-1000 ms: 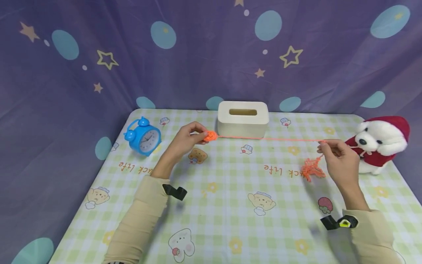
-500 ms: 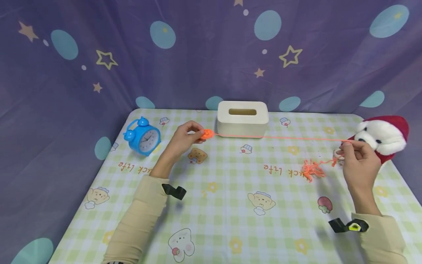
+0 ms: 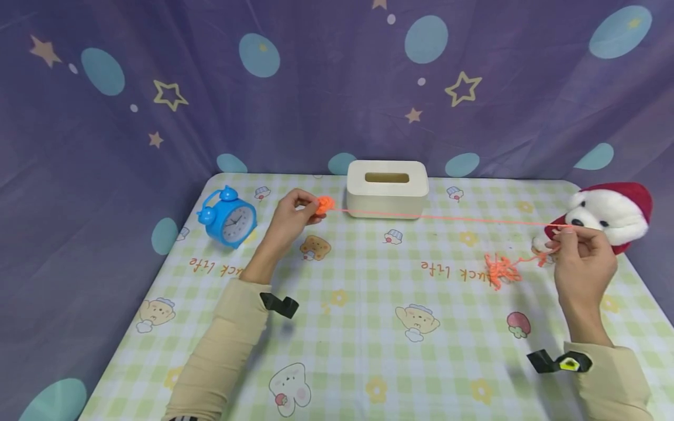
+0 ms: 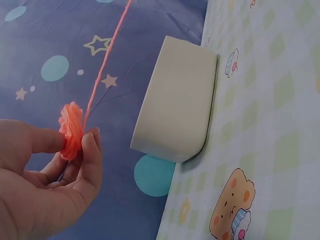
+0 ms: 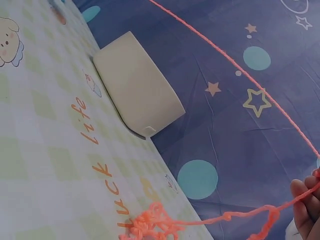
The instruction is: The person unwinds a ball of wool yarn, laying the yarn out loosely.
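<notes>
My left hand (image 3: pixel 289 217) pinches a small wound ball of orange yarn (image 4: pixel 72 131) between thumb and fingers, above the table's back left part. From it a yarn strand (image 3: pixel 453 218) runs taut across to my right hand (image 3: pixel 585 260), which pinches it in front of the plush bear. Below the right hand the strand sags in a kinked tail to a loose tangle of orange yarn (image 3: pixel 501 271) lying on the tablecloth. The right wrist view shows the tangle (image 5: pixel 152 225) and only a few fingertips (image 5: pixel 302 200) of the right hand at the edge.
A cream tissue box (image 3: pixel 387 196) stands at the table's back, behind the taut strand. To the left is a blue alarm clock (image 3: pixel 229 219). The white plush bear (image 3: pixel 611 219) in red sits at the right, partly hidden by the right hand. A purple curtain (image 3: pixel 326 105) hangs behind.
My right hand has moved to the right, lengthening the taut strand. The left hand has shifted slightly left and back with the ball. The tangle has stayed nearly in place.
</notes>
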Demonstrator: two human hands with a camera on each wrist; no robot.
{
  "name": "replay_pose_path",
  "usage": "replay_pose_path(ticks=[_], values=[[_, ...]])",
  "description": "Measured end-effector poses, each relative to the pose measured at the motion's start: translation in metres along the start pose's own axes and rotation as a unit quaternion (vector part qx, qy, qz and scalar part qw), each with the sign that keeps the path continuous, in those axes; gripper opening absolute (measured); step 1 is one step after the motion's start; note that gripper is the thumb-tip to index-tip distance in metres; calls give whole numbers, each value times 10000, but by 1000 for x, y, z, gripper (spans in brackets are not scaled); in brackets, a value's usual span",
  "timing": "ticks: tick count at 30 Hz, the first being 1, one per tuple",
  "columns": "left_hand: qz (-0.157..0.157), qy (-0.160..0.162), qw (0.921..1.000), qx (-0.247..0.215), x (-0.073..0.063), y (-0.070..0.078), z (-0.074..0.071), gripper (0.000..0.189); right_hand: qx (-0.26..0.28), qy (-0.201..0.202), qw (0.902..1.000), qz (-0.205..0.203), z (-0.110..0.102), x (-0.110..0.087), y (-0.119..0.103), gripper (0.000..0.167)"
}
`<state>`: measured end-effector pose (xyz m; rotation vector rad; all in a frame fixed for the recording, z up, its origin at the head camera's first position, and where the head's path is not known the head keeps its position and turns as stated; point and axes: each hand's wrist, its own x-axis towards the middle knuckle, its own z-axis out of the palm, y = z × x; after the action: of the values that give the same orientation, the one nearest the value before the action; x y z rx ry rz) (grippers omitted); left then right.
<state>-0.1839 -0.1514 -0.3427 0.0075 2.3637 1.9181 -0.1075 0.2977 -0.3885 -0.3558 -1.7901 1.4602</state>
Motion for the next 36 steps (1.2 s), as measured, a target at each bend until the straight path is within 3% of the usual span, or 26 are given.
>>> replay_pose_path(ticks=[10,16,20,25,29,31,36], values=[[-53,230,9997,-59,1,1,3,15,-235,-3,9997,-107,-2,-3,0,8],[-26,32,10000,8,2,2,2,14,-1161,-450,9922,-30,-3,-4,3,7],[80,-291,9995,46,2,1,2,15,-2161,-1132,9697,115,-5,-4,7,17],[311,-663,9972,124,0,2,2,20,-3141,-2235,9226,123,-8,-4,14,33],[439,-915,9948,92,0,3,3,21,-3444,-2969,8906,19,-7,-5,19,37],[462,-1006,9938,60,0,3,4,20,-3468,-3235,8803,-86,-5,-6,21,37],[567,-1221,9909,77,0,4,4,19,-3439,-3629,8651,-389,-1,-8,27,31]])
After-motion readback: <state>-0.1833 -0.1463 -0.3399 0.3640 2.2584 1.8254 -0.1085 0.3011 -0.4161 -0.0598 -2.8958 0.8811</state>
